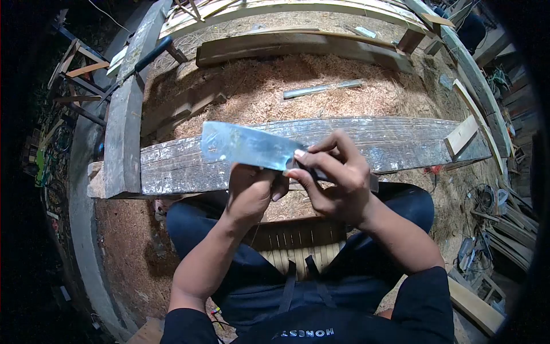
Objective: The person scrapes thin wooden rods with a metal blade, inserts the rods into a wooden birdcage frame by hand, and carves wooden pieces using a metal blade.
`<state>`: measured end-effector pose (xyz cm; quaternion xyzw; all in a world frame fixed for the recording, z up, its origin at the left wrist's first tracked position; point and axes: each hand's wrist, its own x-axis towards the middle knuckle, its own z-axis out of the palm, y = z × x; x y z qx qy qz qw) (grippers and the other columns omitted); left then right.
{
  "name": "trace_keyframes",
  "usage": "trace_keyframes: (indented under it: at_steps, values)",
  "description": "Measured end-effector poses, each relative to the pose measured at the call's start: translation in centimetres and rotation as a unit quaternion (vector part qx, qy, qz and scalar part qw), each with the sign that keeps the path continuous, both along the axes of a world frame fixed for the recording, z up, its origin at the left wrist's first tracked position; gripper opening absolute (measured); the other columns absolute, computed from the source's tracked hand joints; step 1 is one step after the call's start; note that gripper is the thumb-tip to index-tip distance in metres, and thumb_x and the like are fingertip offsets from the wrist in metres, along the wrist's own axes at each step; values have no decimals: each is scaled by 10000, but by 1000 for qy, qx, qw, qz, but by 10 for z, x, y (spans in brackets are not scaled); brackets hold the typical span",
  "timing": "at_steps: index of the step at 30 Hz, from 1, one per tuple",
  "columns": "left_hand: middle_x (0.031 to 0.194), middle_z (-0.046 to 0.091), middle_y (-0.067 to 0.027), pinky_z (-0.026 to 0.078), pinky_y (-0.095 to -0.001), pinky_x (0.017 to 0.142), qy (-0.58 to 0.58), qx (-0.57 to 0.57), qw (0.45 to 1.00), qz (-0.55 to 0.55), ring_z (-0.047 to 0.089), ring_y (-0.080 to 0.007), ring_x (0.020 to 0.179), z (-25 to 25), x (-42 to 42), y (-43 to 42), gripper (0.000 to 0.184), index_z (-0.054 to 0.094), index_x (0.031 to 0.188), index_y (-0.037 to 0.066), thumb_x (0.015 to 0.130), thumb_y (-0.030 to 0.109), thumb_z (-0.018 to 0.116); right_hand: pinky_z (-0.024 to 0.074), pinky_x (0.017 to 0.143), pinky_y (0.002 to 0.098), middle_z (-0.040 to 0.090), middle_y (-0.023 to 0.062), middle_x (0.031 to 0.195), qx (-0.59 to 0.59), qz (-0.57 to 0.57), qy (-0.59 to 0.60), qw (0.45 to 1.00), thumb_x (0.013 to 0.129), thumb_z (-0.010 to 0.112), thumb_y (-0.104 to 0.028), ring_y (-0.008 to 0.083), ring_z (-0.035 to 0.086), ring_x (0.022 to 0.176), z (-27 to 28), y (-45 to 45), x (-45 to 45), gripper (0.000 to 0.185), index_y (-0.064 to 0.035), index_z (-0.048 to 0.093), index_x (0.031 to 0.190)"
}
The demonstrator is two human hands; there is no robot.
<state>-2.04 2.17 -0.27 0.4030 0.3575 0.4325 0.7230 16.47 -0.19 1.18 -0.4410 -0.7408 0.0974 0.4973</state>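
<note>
A broad, shiny metal blade [246, 144] is held up over the near edge of a weathered plank, its wide end pointing left. My left hand [252, 189] is closed under the blade, gripping it from below. At the blade's right end, my right hand [338, 175] pinches with thumb and fingers around a small dark part. What exactly sits between those fingertips is too small to make out. A narrow piece shows just right of my right hand.
The paint-spotted plank [189, 163] runs across in front of me and meets a thick beam [123, 137] at the left. A wood offcut [462, 136] lies at its right end. Beyond are wood shavings [258, 86], a metal strip [322, 89] and a long board [298, 47].
</note>
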Motion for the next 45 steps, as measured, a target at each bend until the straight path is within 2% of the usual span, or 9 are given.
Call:
trace_keyframes:
  at_steps: [8,11,14,16,18,19,22,30,45]
  values:
    - [735,597,-72,365,-250,462,3,7,999,-41,479,-88,535,1,-3,4,130,626,972,-51,1015,8,520,559,505,322,592,127,827,3,-23,4,1000,800,827,-161,214,672,624,-1,2,1,227,-12,735,944]
    - [716,585,-55,360,-240,464,-2,-5,1000,-15,479,-84,534,3,2,-2,141,633,969,-48,1018,24,522,581,595,280,580,131,929,-13,-5,-30,999,770,848,-57,181,681,701,2,-3,2,247,11,729,976]
    - [738,598,-55,362,-233,468,-29,2,999,-36,492,-79,553,-1,-4,0,136,633,1002,-43,1026,42,529,583,594,271,580,134,924,-16,-12,-11,1000,777,846,-75,176,677,696,3,-1,2,243,12,735,974]
    - [765,609,-55,362,-230,469,14,8,999,-42,500,-75,569,0,-3,1,131,625,1040,-35,1033,62,539,556,495,316,596,112,819,19,-28,-15,999,806,826,-169,210,664,612,0,2,0,205,-28,736,925]
    - [752,597,-44,369,-223,469,-22,-27,999,-23,498,-76,553,-4,0,-2,109,618,1040,-28,1017,52,548,547,492,318,603,112,823,24,-1,-23,999,799,833,-174,202,663,608,2,-1,-3,216,-28,733,924]
    - [748,594,-43,370,-219,468,67,65,995,-25,497,-77,549,-1,0,0,104,615,1048,-25,1012,48,551,542,495,319,607,118,823,22,-4,-6,1000,794,838,-172,197,670,615,1,0,-3,224,-29,729,928]
    - [742,594,-52,361,-213,462,28,-27,999,-19,479,-75,529,20,6,2,96,623,1022,-27,993,55,582,536,488,309,593,116,835,18,-60,15,998,799,836,-151,194,659,600,0,10,6,229,-16,722,944]
    - [829,635,-74,340,-212,448,-15,12,999,-34,473,-71,530,-4,0,2,124,628,1057,-24,1012,70,559,568,521,316,593,121,844,11,-7,-1,1000,798,833,-160,210,681,659,2,-1,1,220,-25,738,942]
    - [713,600,-51,353,-218,435,40,22,999,-23,474,-68,518,13,4,-1,127,645,1013,-45,1015,37,549,561,503,317,599,121,832,25,-29,-4,999,793,837,-156,201,664,617,4,4,5,212,-27,735,926]
